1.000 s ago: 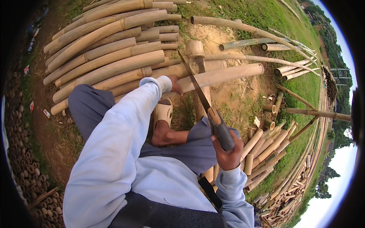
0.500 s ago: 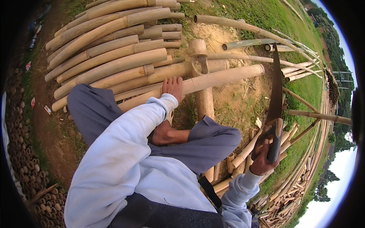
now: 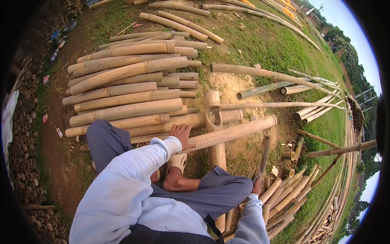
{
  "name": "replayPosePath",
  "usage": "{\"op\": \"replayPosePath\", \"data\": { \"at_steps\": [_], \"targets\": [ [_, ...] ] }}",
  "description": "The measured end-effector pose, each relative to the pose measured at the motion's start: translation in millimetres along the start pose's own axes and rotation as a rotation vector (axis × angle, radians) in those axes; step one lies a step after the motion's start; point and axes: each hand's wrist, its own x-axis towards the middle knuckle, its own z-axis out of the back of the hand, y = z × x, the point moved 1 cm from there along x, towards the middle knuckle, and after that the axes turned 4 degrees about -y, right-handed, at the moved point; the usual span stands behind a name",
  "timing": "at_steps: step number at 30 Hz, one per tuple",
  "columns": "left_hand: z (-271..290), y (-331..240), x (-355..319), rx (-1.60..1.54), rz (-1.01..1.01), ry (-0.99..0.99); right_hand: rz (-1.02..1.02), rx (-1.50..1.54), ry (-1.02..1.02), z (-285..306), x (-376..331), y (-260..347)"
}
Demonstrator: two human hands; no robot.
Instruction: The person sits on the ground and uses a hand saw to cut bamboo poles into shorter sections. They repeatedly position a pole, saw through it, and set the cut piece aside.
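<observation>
A thick pale bamboo pole (image 3: 237,131) slants up to the right in front of me, its cut end out past the notched bamboo post (image 3: 211,99). It lies across that post's lower length. My left hand (image 3: 181,136) grips the pole from above, left of the post, thumb stretched along it. Beside my right knee, my right hand (image 3: 256,186) is closed round the handle of a handsaw. The saw blade (image 3: 265,156) points upward, below the pole's right end and apart from it. My knee and sleeve partly hide the handle and fingers.
Cut bamboo lengths (image 3: 128,109) are stacked at the left. Shorter bamboo pieces (image 3: 286,195) lie near my right hand. Long bamboo poles (image 3: 280,75) stretch off to the right, and a crossed bamboo support (image 3: 345,149) stands there. My sandalled foot (image 3: 176,173) is below the pole.
My right hand has lowered the saw and brought it left, towards my knee. My left hand stays on the pole, its thumb now stretched out. The view has tilted, showing more of the far ground.
</observation>
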Motion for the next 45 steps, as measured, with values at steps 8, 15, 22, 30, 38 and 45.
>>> {"op": "replayPosePath", "data": {
  "at_steps": [8,15,22,30,38,45],
  "targets": [
    [199,101,-49,-0.109,0.117,-0.383,0.008,-0.125,0.372,42,69,10],
    [246,232,-135,-0.542,0.407,-0.825,0.277,0.780,0.087,66,170,303],
    [144,319,-228,-0.822,0.779,-0.789,0.202,0.787,0.493,-93,189,510],
    [47,344,-306,-1.049,1.163,-0.878,0.151,0.449,0.668,-153,215,564],
    [16,320,-216,-1.713,0.948,-0.753,-0.001,0.718,0.363,-121,193,577],
    [56,270,-148,-2.367,0.441,-0.816,0.196,1.260,0.045,15,128,621]
  ]
}}
